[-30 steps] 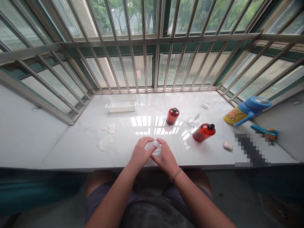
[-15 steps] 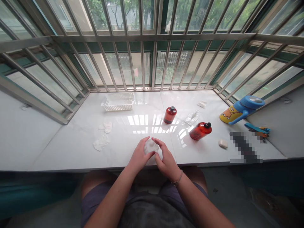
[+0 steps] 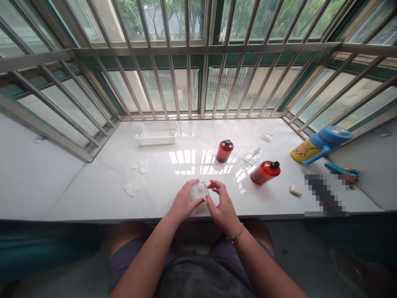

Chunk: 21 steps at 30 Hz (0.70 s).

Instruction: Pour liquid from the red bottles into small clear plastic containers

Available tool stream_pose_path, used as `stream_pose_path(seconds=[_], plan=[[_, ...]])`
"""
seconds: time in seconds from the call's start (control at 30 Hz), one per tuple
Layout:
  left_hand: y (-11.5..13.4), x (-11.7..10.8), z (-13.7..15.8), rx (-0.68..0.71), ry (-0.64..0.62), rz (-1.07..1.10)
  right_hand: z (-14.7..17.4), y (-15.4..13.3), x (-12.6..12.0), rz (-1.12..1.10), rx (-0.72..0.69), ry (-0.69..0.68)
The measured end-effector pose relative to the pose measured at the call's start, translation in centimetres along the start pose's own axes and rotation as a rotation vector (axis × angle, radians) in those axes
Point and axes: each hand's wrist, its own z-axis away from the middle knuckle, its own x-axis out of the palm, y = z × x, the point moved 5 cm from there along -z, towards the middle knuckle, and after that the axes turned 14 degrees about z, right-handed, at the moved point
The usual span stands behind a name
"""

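Near the counter's front edge, my left hand is closed around a small clear, squarish container with a round whitish part on its top. I cannot make out exactly what kind of container it is. Just right of it is my right hand, its fingers apart and curved toward the container, holding nothing. Beyond the hands stands a red bottle with a black cap. A second, larger red bottle, also black-capped, stands farther right.
A white perforated basket sits at the back left, with crumpled white tissues nearer me. On the right are clear plastic packaging, a pale soap-like block, a blue and yellow flask and a blue tool. Metal bars line the window.
My right hand has come off the container, its fingers spreading slightly to the right. The container stays in my left hand and more of its top shows. The whole view has shifted slightly.
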Motion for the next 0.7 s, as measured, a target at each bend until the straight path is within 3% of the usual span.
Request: stream_pose_path(seconds=[0.27,0.53,0.7], plan=[[0.1,0.0,0.0,0.000,-0.005,0.025,0.7,-0.2,1.2,-0.084,0.022,-0.178],[0.2,-0.1,0.1,-0.015,0.003,0.034,1.0,1.6,0.9,-0.038,0.090,-0.024],[0.1,0.0,0.1,-0.012,-0.003,0.028,1.1,1.2,1.2,-0.108,0.063,-0.133]])
